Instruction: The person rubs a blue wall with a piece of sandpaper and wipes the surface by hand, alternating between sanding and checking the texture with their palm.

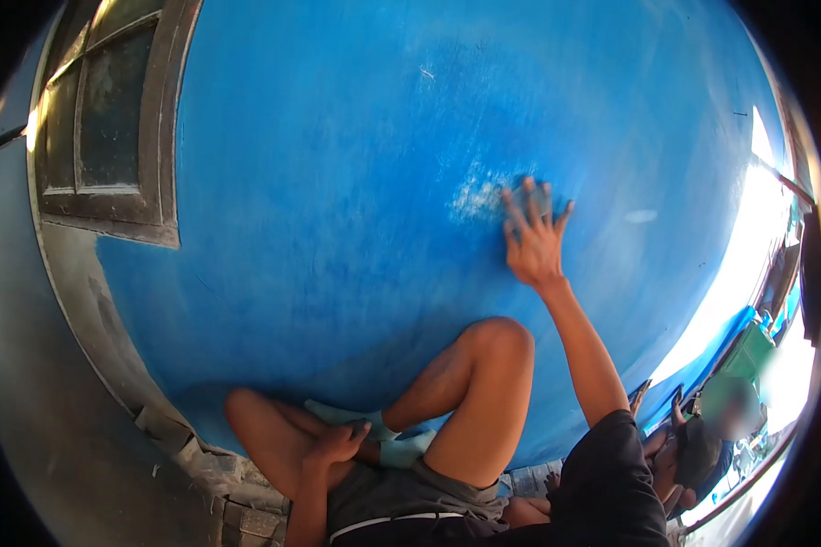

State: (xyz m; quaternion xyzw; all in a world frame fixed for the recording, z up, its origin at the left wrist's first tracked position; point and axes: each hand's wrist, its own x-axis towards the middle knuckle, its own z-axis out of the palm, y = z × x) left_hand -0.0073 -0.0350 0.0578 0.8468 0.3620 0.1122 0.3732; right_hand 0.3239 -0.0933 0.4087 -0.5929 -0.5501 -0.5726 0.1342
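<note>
My right hand (536, 246) lies flat against a blue painted wall (337, 182), its fingers stretched and spread. A thin greyish piece (531, 200) shows between and under those fingers; its kind is not clear. Just left of the fingertips is a scuffed whitish patch (480, 196) on the paint. Low in the view, my left hand (339, 443) rests over my crossed lower legs, above the grey shorts (388, 497). Its fingers are curled in, with a small dark thing at the fingertips that I cannot make out.
A wood-framed window (109, 118) is set into the wall at upper left. Bricks (251, 520) lie along the wall's foot. At lower right another person (693, 456) sits close to the wall, beside my right arm. A smaller pale mark (640, 217) shows farther right.
</note>
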